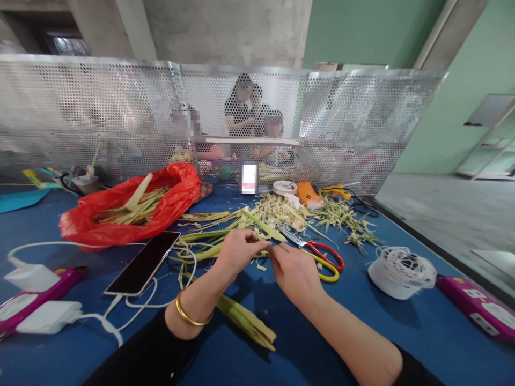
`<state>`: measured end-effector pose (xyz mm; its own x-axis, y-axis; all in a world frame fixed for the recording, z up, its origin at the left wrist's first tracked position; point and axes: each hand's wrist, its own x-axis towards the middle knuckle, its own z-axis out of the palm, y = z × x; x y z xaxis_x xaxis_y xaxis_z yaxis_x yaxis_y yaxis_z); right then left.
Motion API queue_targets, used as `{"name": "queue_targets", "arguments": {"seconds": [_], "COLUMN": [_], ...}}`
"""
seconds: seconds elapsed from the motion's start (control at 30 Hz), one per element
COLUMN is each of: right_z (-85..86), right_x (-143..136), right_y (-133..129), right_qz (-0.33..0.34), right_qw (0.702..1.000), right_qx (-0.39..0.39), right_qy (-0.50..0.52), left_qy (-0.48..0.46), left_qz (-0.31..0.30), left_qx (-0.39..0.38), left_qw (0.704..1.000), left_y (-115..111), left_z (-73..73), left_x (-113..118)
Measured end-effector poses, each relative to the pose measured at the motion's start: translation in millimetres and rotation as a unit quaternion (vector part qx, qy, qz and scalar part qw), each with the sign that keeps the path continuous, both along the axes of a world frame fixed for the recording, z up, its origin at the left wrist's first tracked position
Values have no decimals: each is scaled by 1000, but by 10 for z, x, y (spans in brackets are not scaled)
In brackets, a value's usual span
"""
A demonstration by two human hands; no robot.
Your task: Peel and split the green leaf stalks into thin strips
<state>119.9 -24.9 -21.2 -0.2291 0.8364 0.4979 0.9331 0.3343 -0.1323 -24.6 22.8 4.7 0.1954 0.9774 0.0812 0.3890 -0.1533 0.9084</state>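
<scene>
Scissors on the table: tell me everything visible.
The scissors lie on the blue table beside the right hand, which doesn't appear to grip them. Their silvery, metal-looking blades point away and leftward among plant scraps; whether they are fully closed is unclear. The handles look like plastic: one loop red, the other, nearer the camera, yellow.

Room check: bare concrete and green paint around my blue tabletop (301, 354).
Perforated metal screen (120, 102) stands along its far edge, facing me. Behind: raw concrete wall (233, 32), green wall (438, 128) to the right. Small bright window (70, 45) upper left. Grey floor (434, 198) and pale shelving (497, 161) off right. Light's soft, even.
</scene>
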Motion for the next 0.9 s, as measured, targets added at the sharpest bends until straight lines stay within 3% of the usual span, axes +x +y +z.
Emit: {"name": "queue_targets", "arguments": {"seconds": [0.13,0.33,0.53,0.67,0.8,0.9], "right_z": [7,2,52,62,23,7], "right_x": [15,5,27,39,29,27], "right_y": [16,-6,8,21,30,54], "right_qz": [-15,22,20,7,39,37], "right_qw": [998,998,977,962,955,927], "right_qx": [-30,-36,-100,-126,-133,-152], "right_qy": [53,39,187,244,261,340], "left_qy": [-125,-129,-207,-180,-167,-196], "left_qz": [-28,-5,8,-4,0,-21], "left_qx": [-103,-88,-206,-170,-135,-154], "left_qw": [986,988,956,969,977,968], "left_y": [-14,-2,-8,-11,-8,-23], "left_z": [8,18,72,62,17,22], "left_x": [18,9,3,4,17,26]}}
